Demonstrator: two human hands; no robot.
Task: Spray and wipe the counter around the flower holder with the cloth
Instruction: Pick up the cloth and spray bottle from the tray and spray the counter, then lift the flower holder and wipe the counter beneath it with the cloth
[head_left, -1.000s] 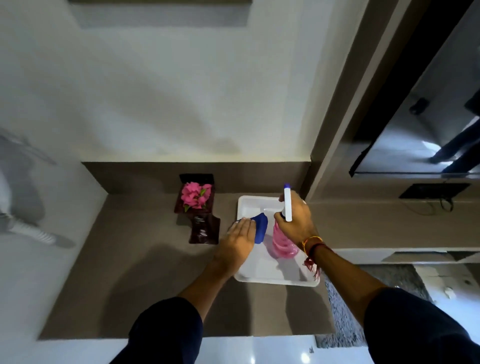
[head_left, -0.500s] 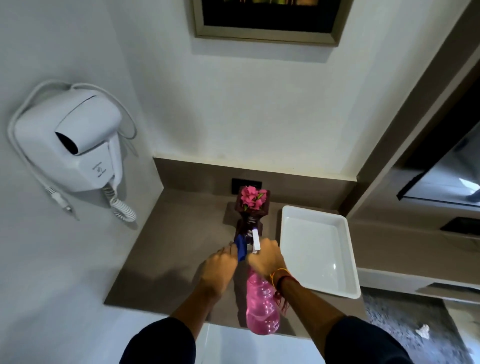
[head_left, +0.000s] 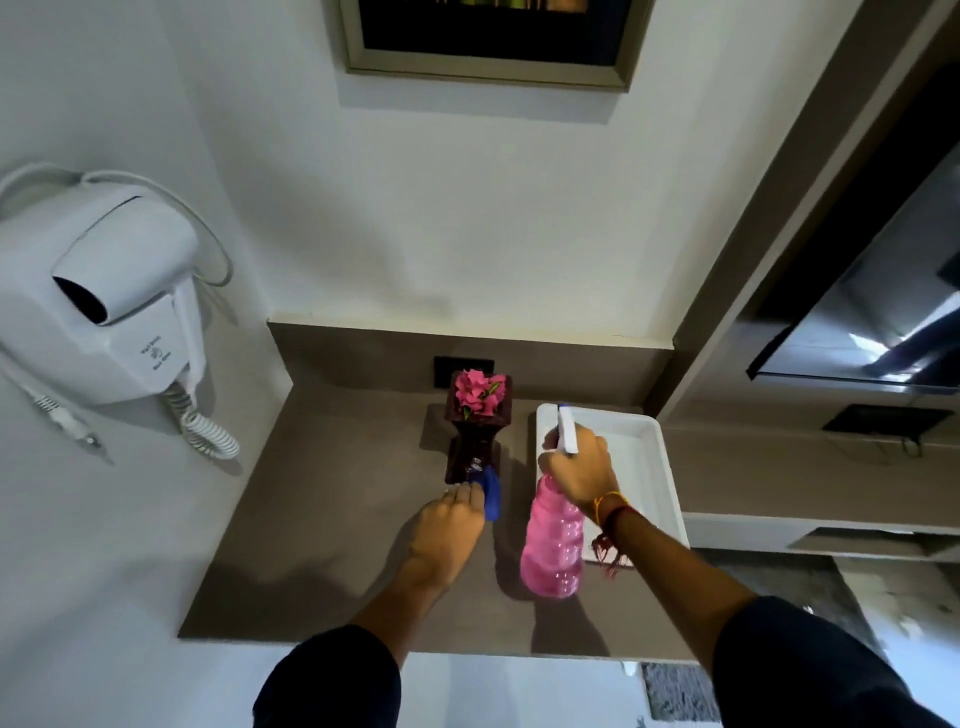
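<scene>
A dark brown flower holder (head_left: 475, 441) with pink flowers (head_left: 477, 391) stands at the back of the brown counter (head_left: 322, 519). My left hand (head_left: 449, 530) presses a blue cloth (head_left: 491, 496) on the counter at the holder's base. My right hand (head_left: 579, 470) grips the white trigger head (head_left: 567, 428) of a pink spray bottle (head_left: 553, 545), held above the counter to the right of the holder, nozzle pointing away from me.
A white tray (head_left: 654, 467) lies on the counter right of the bottle. A white wall-mounted hair dryer (head_left: 98, 306) with a coiled cord hangs at the left. A dark socket (head_left: 462, 366) sits behind the holder. A framed picture (head_left: 493, 41) hangs above.
Both hands left the white tray with the cloth and the bottle. The cloth now rests by the holder's base and the bottle has shifted right, apart from the left hand. The view tilted up.
</scene>
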